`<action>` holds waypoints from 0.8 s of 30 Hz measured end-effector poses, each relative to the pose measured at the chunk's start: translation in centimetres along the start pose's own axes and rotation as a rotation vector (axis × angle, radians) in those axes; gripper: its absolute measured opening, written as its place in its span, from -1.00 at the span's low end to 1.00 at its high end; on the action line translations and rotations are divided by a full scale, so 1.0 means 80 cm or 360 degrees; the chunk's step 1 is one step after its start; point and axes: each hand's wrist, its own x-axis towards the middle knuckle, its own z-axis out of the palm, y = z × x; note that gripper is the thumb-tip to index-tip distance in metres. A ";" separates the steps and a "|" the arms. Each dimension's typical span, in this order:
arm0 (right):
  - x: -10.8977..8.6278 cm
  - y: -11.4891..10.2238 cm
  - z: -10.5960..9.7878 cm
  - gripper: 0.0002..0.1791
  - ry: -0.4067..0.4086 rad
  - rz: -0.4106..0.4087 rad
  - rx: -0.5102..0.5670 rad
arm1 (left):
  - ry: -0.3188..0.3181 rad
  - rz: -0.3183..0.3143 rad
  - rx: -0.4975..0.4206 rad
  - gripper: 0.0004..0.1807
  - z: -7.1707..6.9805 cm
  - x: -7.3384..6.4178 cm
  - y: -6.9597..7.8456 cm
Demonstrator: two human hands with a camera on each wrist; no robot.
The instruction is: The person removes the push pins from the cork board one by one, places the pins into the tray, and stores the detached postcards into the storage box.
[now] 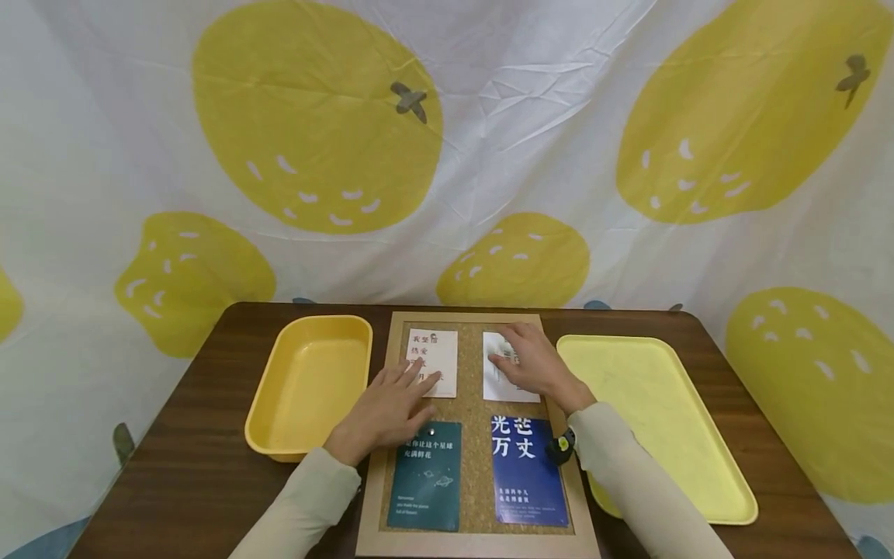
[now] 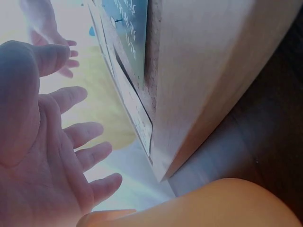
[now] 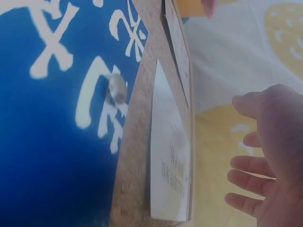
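A wood-framed cork board (image 1: pixel 476 466) bears four cards. My left hand (image 1: pixel 384 407) hovers with spread, relaxed fingers over the upper left white card (image 1: pixel 447 345), which has dark characters. Held loosely over the upper right white card (image 1: pixel 517 392) is my right hand (image 1: pixel 534 363), partly hiding it. Both hands have nothing in them; the wrist views show their fingers apart from the cards. Below lie a teal card (image 1: pixel 426 497) and a blue card (image 1: pixel 528 481). A pushpin (image 3: pixel 117 88) stands in the blue card, and another pin (image 1: pixel 431 432) in the teal one.
Left of the board stands a deep orange-yellow tray (image 1: pixel 314 388). On its right lies a shallow pale yellow tray (image 1: pixel 670 419), partly under my right forearm. Everything rests on a dark wooden table (image 1: pixel 161 466), and a lemon-print cloth (image 1: pixel 489 155) hangs behind.
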 end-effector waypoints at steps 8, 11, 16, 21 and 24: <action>0.009 -0.007 0.010 -0.38 0.0008 -0.0025 0.0026 | -0.0031 0.0018 0.0011 -0.37 0.004 0.002 0.002; 0.011 -0.009 0.014 -0.38 0.0009 -0.0016 0.0040 | -0.0049 0.0032 0.0020 -0.36 0.005 0.003 0.003; 0.013 -0.013 0.018 -0.38 -0.0044 0.0026 0.0062 | -0.0084 0.0037 0.0024 -0.36 0.006 0.003 0.005; 0.019 -0.018 0.020 -0.37 -0.0101 0.0057 0.0109 | -0.0119 0.0025 0.0018 -0.35 0.007 0.004 0.007; 0.023 -0.021 0.021 -0.38 -0.0118 0.0069 0.0146 | -0.0136 0.0013 0.0019 -0.36 0.007 0.005 0.007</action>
